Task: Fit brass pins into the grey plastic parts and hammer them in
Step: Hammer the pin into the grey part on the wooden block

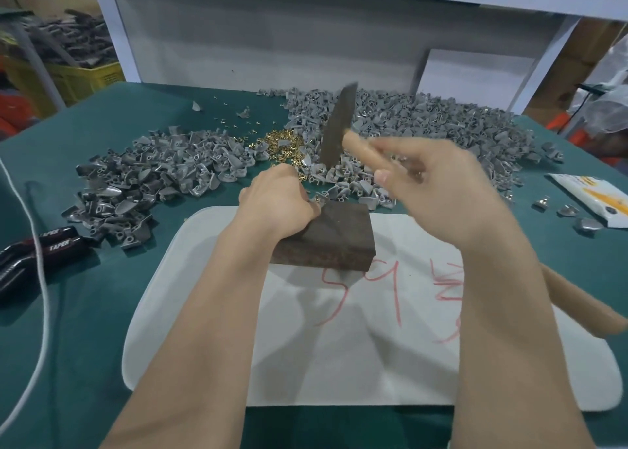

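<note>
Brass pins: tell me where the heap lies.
In the head view the brass pins lie heaped on the green cloth, between the left grey-parts pile and the right grey-parts pile, just beyond the left hand.

Grey plastic parts [153,173] in heaps (brass pins [282,146] between)

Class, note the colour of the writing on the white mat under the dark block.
Red; the writing on the white mat shows best in the head view.

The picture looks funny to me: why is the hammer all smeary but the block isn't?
Head view: the hammer and the right hand gripping it are smeared by motion blur; the dark block and left hand look sharp; soft arm shadows fall on the white mat.
</note>
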Demonstrator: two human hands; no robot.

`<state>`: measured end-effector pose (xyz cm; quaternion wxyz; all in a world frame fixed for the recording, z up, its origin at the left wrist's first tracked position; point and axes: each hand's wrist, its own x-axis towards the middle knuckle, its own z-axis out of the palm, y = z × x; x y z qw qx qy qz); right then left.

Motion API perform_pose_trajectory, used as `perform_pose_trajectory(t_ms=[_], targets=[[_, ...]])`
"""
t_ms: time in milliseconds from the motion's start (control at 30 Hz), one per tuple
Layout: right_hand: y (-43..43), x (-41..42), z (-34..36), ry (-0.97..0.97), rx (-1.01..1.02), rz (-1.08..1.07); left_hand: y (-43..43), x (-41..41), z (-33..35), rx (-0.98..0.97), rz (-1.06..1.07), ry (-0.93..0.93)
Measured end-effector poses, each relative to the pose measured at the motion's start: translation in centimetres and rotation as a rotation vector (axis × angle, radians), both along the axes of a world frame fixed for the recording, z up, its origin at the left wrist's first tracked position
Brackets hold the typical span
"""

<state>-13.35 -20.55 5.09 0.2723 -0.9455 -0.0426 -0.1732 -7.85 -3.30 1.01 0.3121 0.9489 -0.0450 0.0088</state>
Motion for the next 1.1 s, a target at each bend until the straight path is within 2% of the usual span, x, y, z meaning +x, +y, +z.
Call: perform_pose_trajectory(t_ms=[67,133,200,400,567,633,767,833,900,967,1100], targets=[[-0.02,-0.02,0.15,0.029,0.023,0.043,-0.02,-0.01,-0.04,-0.01,0.009,-0.008],[0.3,-0.07,0.04,0.163,-0.079,0.133,0.04,-0.03,-0.05,-0.006,0.005,-0.012],[0.54,-0.02,-0.1,0.208,-0.141,0.151,0.1,-0.01,-0.03,-0.007,0.0,-0.01],[0.03,-0.06,-0.02,0.013,0.035,0.035,0.07,0.12,-0.16,-0.012,-0.002,-0.009],[0.6,0.11,-0.42,0.217,-0.129,0.161,0.12,0.13,-0.09,-0.003,-0.009,-0.006],[0.56,0.1,-0.49,0.192,-0.125,0.126,0.22,0.11,-0.11,-0.002,-0.009,0.0],[0.0,-0.02,-0.1,-0.007,0.015,0.042,0.22,0.09,-0.13,-0.022,-0.005,0.0],[0.0,-0.08,0.05,0.028,0.04,0.081,0.12,0.09,-0.16,-0.032,0.008,0.001],[0.29,-0.12,-0.16,0.166,-0.088,0.149,0.1,0.16,-0.21,-0.029,0.001,-0.007],[0.51,-0.07,-0.41,0.221,-0.149,0.171,0.18,0.23,-0.26,-0.026,-0.007,-0.008],[0.29,-0.05,-0.42,0.101,-0.074,0.081,0.25,0.21,-0.28,-0.022,-0.017,-0.013]])
